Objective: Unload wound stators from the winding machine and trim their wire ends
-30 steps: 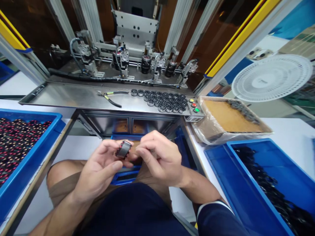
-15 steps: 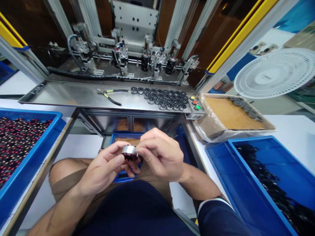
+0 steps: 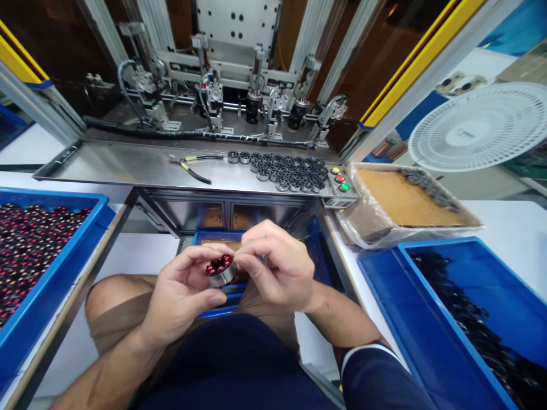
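Note:
Above my lap, my left hand [image 3: 177, 293] grips a round motor stator [image 3: 223, 277], thumb below and fingers around its far side. The stator has a silver metal ring and red wire windings, and its wound face tilts up toward me. My right hand [image 3: 280, 267] is closed in a pinch at the stator's right edge. Whatever lies between those fingertips is too small or hidden to make out. Behind both hands, part of a blue bin [image 3: 205, 236] shows low between the tables.
Several black-and-silver stators [image 3: 290, 171] cover the metal ledge, beside cutting pliers [image 3: 192, 165] and a button box [image 3: 339, 179]. A blue tray [image 3: 100, 200] of red-wound stators stands left. At right are a plastic-lined carton [image 3: 384, 228], a blue bin [image 3: 384, 302] and a fan [image 3: 470, 131].
The stator has turned in my left hand, so its red-wound face now shows on top. My left fingers have shifted around it, while my right hand has moved slightly left, still pinching at the edge.

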`<state>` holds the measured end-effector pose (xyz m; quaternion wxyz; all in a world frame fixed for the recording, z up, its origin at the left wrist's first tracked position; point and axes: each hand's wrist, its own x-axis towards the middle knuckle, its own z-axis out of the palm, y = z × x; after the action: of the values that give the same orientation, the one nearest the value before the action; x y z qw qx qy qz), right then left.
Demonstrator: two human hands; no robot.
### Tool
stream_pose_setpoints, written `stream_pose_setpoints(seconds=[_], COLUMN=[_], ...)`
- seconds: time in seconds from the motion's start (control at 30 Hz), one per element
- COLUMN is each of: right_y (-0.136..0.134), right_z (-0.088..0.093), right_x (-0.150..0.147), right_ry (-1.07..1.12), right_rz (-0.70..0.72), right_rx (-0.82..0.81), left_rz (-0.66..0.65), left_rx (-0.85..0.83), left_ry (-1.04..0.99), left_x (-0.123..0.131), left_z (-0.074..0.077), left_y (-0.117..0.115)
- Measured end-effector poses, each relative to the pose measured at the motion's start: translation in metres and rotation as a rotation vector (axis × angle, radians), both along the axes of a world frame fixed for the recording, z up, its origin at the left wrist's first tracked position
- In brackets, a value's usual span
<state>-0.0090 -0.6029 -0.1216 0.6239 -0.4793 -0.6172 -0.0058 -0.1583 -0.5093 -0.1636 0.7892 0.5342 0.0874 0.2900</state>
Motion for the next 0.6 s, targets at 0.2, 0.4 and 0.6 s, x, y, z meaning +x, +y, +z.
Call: stream_pose_setpoints(seconds=[0.2,0.4,0.6], right_y=[-0.007,-0.008,-0.004], right_z=[0.000,-0.009,-0.023], right_x=[-0.017,-0.036,-0.038], right_ry=[0.162,0.636,0.977], right_rz=[-0.094,0.187,0.392], right_rx=[-0.049,-0.375,-0.485], left_rz=[0.106,0.143,0.117], left_rx=[-0.001,-0.051,-0.057], left_ry=[-0.014,-0.030,-0.048], left_x=[0.002,0.003,0.000], left_z=[-0.001,0.001,-0.002], left_y=[0.004,0.009,0.013])
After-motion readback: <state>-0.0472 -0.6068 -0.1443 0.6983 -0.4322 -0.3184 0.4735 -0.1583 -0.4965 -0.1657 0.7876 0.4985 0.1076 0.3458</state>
